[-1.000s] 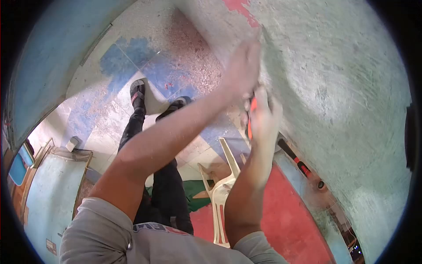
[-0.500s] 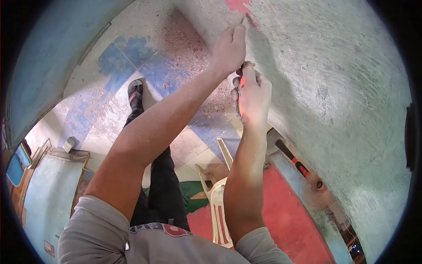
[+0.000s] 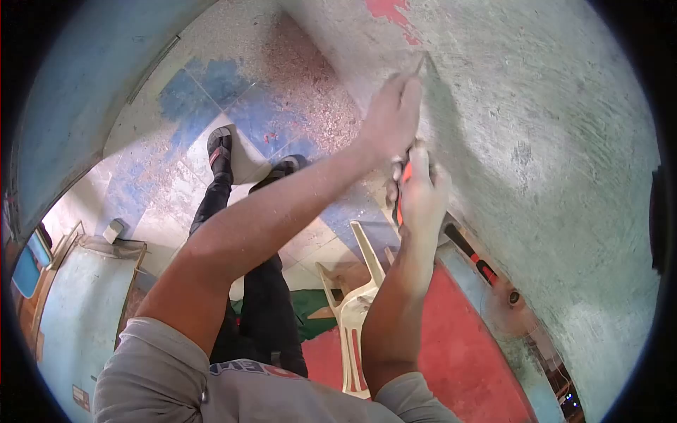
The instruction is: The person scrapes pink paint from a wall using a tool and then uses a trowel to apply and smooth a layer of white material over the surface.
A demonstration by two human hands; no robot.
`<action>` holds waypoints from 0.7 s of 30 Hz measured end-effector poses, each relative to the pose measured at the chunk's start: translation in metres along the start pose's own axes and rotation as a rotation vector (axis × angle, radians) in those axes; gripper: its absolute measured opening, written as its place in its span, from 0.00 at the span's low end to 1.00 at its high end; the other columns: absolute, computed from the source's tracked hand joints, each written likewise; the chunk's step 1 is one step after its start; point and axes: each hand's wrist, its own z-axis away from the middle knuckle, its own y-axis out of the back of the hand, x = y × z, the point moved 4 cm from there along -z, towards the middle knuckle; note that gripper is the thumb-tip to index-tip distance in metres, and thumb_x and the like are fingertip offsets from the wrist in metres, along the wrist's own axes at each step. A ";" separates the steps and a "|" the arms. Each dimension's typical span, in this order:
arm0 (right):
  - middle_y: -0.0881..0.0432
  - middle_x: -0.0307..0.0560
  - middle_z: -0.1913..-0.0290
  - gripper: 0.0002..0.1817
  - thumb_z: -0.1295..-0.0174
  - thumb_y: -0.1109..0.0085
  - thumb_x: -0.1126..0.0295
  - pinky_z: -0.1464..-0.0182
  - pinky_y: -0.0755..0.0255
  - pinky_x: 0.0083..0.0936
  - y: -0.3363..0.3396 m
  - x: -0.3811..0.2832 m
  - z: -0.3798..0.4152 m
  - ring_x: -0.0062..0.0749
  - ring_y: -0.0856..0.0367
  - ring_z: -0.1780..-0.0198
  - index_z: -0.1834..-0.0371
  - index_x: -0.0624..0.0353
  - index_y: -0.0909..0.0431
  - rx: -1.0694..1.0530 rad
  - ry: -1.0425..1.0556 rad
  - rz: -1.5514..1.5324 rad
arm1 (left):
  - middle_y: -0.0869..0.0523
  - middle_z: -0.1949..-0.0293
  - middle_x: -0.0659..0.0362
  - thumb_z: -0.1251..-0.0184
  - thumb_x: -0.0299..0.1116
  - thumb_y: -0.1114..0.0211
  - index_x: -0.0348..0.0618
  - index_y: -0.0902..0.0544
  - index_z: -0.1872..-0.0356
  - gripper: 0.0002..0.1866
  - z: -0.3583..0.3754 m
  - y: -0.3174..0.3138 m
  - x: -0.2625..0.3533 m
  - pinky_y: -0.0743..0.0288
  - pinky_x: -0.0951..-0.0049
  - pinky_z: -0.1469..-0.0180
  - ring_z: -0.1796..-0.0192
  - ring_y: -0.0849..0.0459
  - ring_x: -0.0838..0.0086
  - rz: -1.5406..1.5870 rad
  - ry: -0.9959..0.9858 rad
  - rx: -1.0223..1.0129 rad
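Observation:
My right hand (image 3: 423, 190) is wrapped round the orange and black handle (image 3: 404, 189) of a tool. Just above it, my left hand (image 3: 396, 116) is closed on the front part of the same tool. A thin pointed blade (image 3: 422, 63) sticks out past my left fingers, its tip at or very near the scraped grey-green wall (image 3: 536, 141). Whether the tip touches cannot be made out. Up from the tip, a red patch (image 3: 388, 10) shows on the wall.
Debris lies on the blue and white tiled floor (image 3: 162, 225) by my feet. A cream plastic chair (image 3: 352, 317) stands below my right forearm. Beyond it is a red surface (image 3: 458, 331), and a black and red tool (image 3: 479, 264) lies on a ledge along the wall.
Both hands and the tool have moved down and to the right along the wall, away from the red patch. A second foot now shows beside my left forearm.

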 end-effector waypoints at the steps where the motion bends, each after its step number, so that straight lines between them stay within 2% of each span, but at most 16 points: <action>1: 0.26 0.39 0.78 0.18 0.27 0.48 0.58 0.83 0.41 0.22 -0.002 -0.002 -0.003 0.21 0.32 0.85 0.67 0.62 0.22 -0.014 0.005 0.025 | 0.17 0.49 0.34 0.21 0.45 0.57 0.30 0.23 0.37 0.28 0.006 -0.004 0.001 0.32 0.55 0.32 0.40 0.20 0.41 0.006 0.013 -0.012; 2: 0.26 0.39 0.78 0.18 0.27 0.48 0.58 0.83 0.41 0.22 -0.004 -0.005 -0.009 0.21 0.32 0.85 0.67 0.63 0.22 -0.020 0.007 0.048 | 0.17 0.48 0.33 0.21 0.44 0.56 0.30 0.24 0.36 0.28 0.000 -0.001 -0.006 0.32 0.55 0.32 0.40 0.20 0.42 0.001 0.075 -0.030; 3: 0.26 0.39 0.77 0.18 0.27 0.48 0.58 0.83 0.40 0.22 -0.005 -0.006 -0.016 0.21 0.32 0.85 0.67 0.63 0.22 -0.023 0.007 0.070 | 0.17 0.46 0.37 0.20 0.45 0.57 0.34 0.26 0.33 0.28 -0.014 0.007 -0.013 0.28 0.60 0.42 0.46 0.20 0.51 0.020 0.062 -0.013; 4: 0.26 0.39 0.78 0.19 0.26 0.49 0.58 0.82 0.40 0.21 -0.014 -0.003 -0.037 0.20 0.32 0.84 0.67 0.63 0.22 -0.074 0.121 0.098 | 0.17 0.44 0.42 0.20 0.46 0.57 0.39 0.27 0.29 0.28 -0.032 0.018 -0.019 0.23 0.65 0.52 0.53 0.20 0.61 0.040 0.045 0.005; 5: 0.26 0.38 0.79 0.19 0.26 0.49 0.58 0.82 0.40 0.21 -0.020 -0.005 -0.046 0.20 0.32 0.84 0.67 0.64 0.22 -0.082 0.135 0.119 | 0.17 0.42 0.46 0.20 0.47 0.57 0.43 0.29 0.26 0.29 -0.043 0.023 -0.020 0.19 0.69 0.62 0.60 0.20 0.70 0.058 0.022 0.028; 7: 0.27 0.38 0.79 0.20 0.26 0.49 0.57 0.82 0.40 0.21 -0.036 -0.011 -0.051 0.19 0.32 0.84 0.68 0.64 0.22 -0.104 0.154 0.151 | 0.17 0.42 0.45 0.20 0.46 0.57 0.42 0.28 0.28 0.28 -0.044 0.026 -0.018 0.19 0.68 0.63 0.60 0.19 0.69 0.076 0.046 -0.010; 8: 0.27 0.37 0.80 0.19 0.26 0.48 0.57 0.82 0.40 0.21 -0.033 -0.010 -0.039 0.19 0.32 0.84 0.66 0.63 0.22 -0.109 0.062 0.086 | 0.17 0.43 0.45 0.20 0.46 0.57 0.41 0.27 0.28 0.28 -0.044 0.029 -0.017 0.19 0.68 0.63 0.61 0.19 0.69 0.081 0.063 -0.031; 11: 0.28 0.38 0.82 0.22 0.24 0.48 0.57 0.85 0.43 0.23 -0.010 0.004 -0.005 0.20 0.33 0.86 0.72 0.64 0.23 0.022 0.012 -0.048 | 0.21 0.38 0.44 0.20 0.47 0.57 0.39 0.27 0.30 0.28 -0.007 0.011 -0.008 0.18 0.69 0.66 0.60 0.19 0.67 -0.119 0.075 -0.171; 12: 0.29 0.37 0.82 0.23 0.24 0.47 0.55 0.86 0.44 0.22 -0.007 0.004 0.001 0.19 0.34 0.87 0.72 0.64 0.24 0.014 0.021 -0.124 | 0.22 0.40 0.43 0.20 0.46 0.57 0.38 0.28 0.30 0.28 0.002 0.007 0.007 0.17 0.68 0.66 0.59 0.18 0.67 -0.060 0.211 -0.184; 15: 0.27 0.38 0.79 0.18 0.28 0.47 0.58 0.84 0.43 0.22 -0.013 -0.008 -0.022 0.20 0.31 0.84 0.67 0.63 0.22 -0.029 -0.004 0.067 | 0.17 0.49 0.34 0.22 0.43 0.54 0.34 0.22 0.36 0.26 -0.021 0.011 -0.010 0.30 0.56 0.35 0.40 0.19 0.45 0.071 0.037 0.014; 18: 0.26 0.38 0.79 0.18 0.29 0.46 0.58 0.84 0.42 0.22 -0.020 -0.010 -0.035 0.20 0.31 0.84 0.64 0.64 0.20 -0.094 -0.012 0.039 | 0.19 0.47 0.32 0.22 0.43 0.55 0.30 0.21 0.43 0.25 -0.037 0.023 -0.015 0.32 0.55 0.34 0.40 0.21 0.42 0.192 0.304 0.015; 21: 0.26 0.38 0.79 0.19 0.28 0.46 0.57 0.84 0.42 0.22 -0.010 -0.006 -0.011 0.21 0.31 0.84 0.66 0.63 0.21 -0.007 -0.017 0.029 | 0.19 0.51 0.32 0.22 0.43 0.56 0.30 0.21 0.49 0.24 -0.011 0.007 -0.014 0.31 0.54 0.35 0.43 0.20 0.42 -0.048 0.050 -0.038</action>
